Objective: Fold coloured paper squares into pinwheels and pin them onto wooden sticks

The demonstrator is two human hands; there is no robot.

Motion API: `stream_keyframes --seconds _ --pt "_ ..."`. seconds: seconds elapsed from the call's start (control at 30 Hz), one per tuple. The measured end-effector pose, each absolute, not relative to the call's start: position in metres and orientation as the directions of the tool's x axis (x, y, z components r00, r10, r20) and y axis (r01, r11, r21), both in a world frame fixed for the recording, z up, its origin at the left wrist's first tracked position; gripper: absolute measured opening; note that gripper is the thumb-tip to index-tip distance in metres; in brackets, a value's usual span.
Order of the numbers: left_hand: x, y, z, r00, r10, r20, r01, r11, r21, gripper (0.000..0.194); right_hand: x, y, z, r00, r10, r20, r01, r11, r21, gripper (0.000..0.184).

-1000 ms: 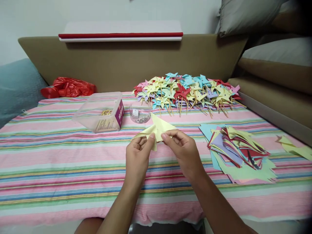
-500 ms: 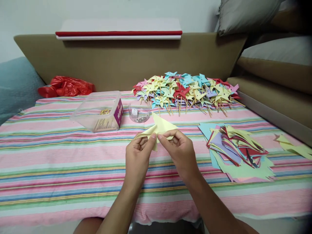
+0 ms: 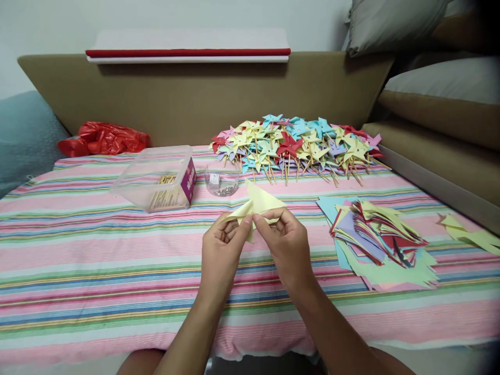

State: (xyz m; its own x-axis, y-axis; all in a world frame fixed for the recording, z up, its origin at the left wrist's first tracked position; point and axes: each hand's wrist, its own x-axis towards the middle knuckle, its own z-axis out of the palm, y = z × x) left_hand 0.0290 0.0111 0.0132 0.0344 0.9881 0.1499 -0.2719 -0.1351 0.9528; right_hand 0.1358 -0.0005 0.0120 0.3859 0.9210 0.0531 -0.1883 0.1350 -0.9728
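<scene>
A pale yellow paper pinwheel, partly folded, is held up between my two hands over the striped cloth. My left hand pinches its left side, thumb on the front near the centre. My right hand is closed on the right side, its thumb beside the left one at the middle. The thumbs cover the centre of the paper. Just behind it stands a clear round tub with small metal pieces and a white label inside. Left of that is a clear plastic box holding thin wooden sticks.
Finished pinwheels on sticks are heaped at the back. A stack of coloured paper with a dark tool on it lies to the right, near loose yellow paper. A red plastic bag sits back left; cushions line the right.
My right thumb has moved left to the pinwheel's centre, beside the left thumb. The left hand keeps its pinch. The view has shifted slightly.
</scene>
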Motion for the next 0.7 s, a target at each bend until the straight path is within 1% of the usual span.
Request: stream_keyframes --seconds 0.1,0.23,0.3,0.4,0.47,0.53,0.57,0.6,0.63,0.7 --pt "0.03 0.012 0.011 0.042 0.991 0.126 -0.294 -0.109 0.95 0.025 0.135 0.0 0.012 0.4 0.915 0.058 -0.159 0.132 -0.978 0.023" --pt "0.031 0.012 0.011 -0.027 0.998 0.063 -0.334 -0.069 0.94 0.022 0.134 -0.002 0.012 0.402 0.912 0.079 -0.119 0.137 -0.983 0.024" --pt "0.031 0.013 0.013 -0.051 0.998 0.025 -0.363 -0.042 0.931 0.022 0.135 -0.002 0.013 0.375 0.914 0.153 -0.059 0.188 -0.98 0.021" --pt "0.028 0.014 0.017 -0.091 0.996 -0.001 -0.384 -0.034 0.923 0.023 0.14 -0.002 0.015 0.342 0.882 0.323 0.11 0.304 -0.946 0.015" --pt "0.025 0.015 0.019 -0.118 0.993 0.011 -0.351 -0.052 0.935 0.024 0.147 0.001 0.015 0.411 0.835 0.365 0.141 0.337 -0.931 0.017" --pt "0.02 0.016 0.021 -0.09 0.995 0.054 -0.269 -0.076 0.96 0.024 0.156 0.003 0.016 0.513 0.79 0.335 0.095 0.336 -0.937 0.035" --pt "0.018 0.017 0.021 -0.052 0.995 0.081 -0.218 -0.09 0.972 0.024 0.161 0.004 0.017 0.532 0.79 0.305 0.07 0.319 -0.945 0.045" --pt "0.016 0.017 0.021 -0.007 0.994 0.106 -0.169 -0.105 0.98 0.024 0.166 0.004 0.018 0.513 0.813 0.276 0.054 0.29 -0.955 0.05" --pt "0.015 0.017 0.022 0.038 0.992 0.124 -0.125 -0.119 0.985 0.025 0.171 0.004 0.02 0.451 0.859 0.244 0.045 0.251 -0.967 0.05" --pt "0.012 0.016 0.021 0.095 0.985 0.146 -0.063 -0.14 0.988 0.027 0.178 0.003 0.023 0.256 0.952 0.169 0.031 0.167 -0.986 0.041"
